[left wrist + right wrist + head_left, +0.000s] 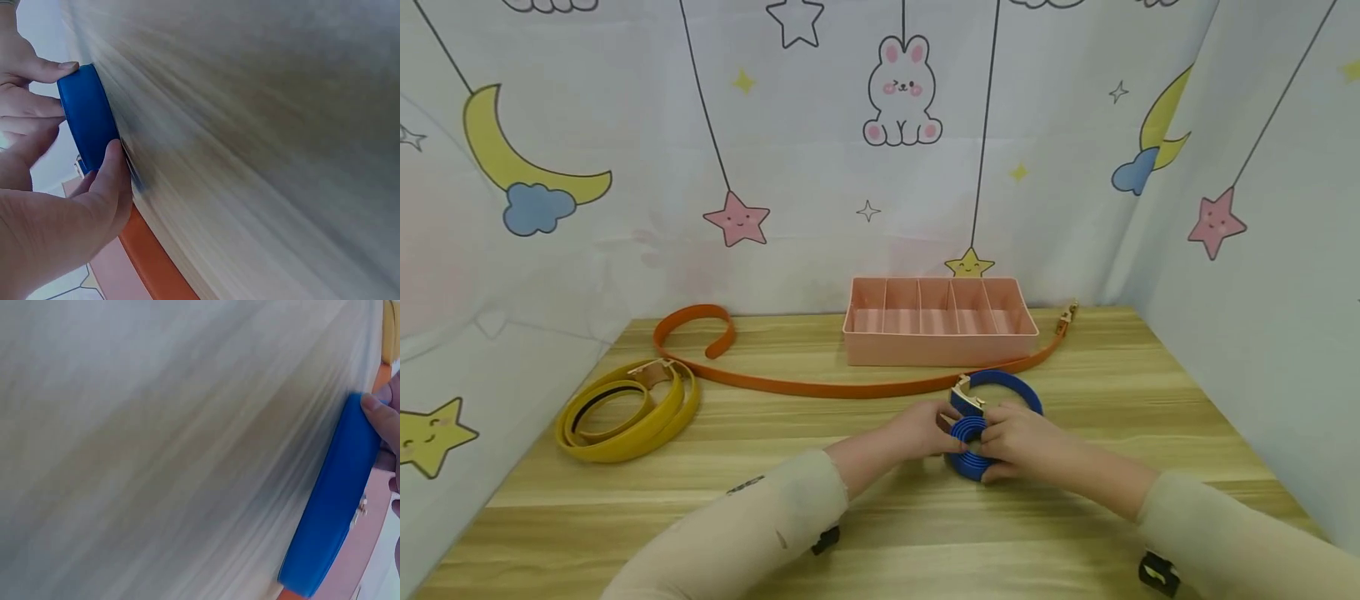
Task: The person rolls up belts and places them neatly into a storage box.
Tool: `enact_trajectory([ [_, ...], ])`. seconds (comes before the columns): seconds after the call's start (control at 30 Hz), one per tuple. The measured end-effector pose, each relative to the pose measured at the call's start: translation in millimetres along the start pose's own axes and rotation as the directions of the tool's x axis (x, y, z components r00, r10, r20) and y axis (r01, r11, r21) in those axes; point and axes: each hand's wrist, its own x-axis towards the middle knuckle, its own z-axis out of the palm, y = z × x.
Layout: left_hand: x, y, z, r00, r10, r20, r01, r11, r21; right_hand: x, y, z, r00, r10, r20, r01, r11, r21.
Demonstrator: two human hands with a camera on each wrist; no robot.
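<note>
A blue belt (967, 468) stands on edge on the table, its near part wound into a tight coil and its far part a wider loop ending at a gold buckle (967, 395). My left hand (925, 429) grips the coil's left side; in the left wrist view its thumb (114, 156) lies against the outer band. From the right, my right hand (1026, 440) holds the same coil, with the thumb (378, 415) on the band in the right wrist view. Some fingertips are hidden behind the coil.
Behind the hands an orange strap (842, 390) with a metal clasp stretches across the table. A pink divided box (940, 350) stands at the back. On the left lies a loosely coiled yellow belt (617, 448). Patterned cloth (820, 167) hangs around the table.
</note>
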Motion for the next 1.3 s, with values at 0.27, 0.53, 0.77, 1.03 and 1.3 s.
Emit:
enact_trajectory([
  [0.27, -1.2, -0.9, 3.5, 0.997, 0.013, -0.076, -0.001, 0.989, 0.148, 12.3, -18, 7, 0.989, 0.149, -0.006, -0.149, 0.987, 0.060],
  [0.53, 0.6, 6.0, 5.9, 0.999, 0.028, -0.047, -0.019, 0.985, 0.174, 7.5, -12, 0, 0.977, 0.183, 0.107, -0.198, 0.968, 0.152],
  [0.77, 2.0, 11.7, 1.9, 0.991, 0.082, 0.107, -0.112, 0.945, 0.309, 2.9, -7, -12, 0.966, 0.074, 0.247, -0.118, 0.979, 0.167],
  [1.03, 4.7, 6.1, -1.6, 0.990, 0.084, 0.111, -0.112, 0.953, 0.280, 8.7, -4, -12, 0.984, -0.015, 0.180, -0.008, 0.992, 0.127],
  [1.3, 1.9, -4.1, -1.9, 0.999, 0.048, -0.021, -0.043, 0.983, 0.181, 16.4, -10, -8, 0.980, 0.019, 0.196, -0.023, 1.000, 0.018],
])
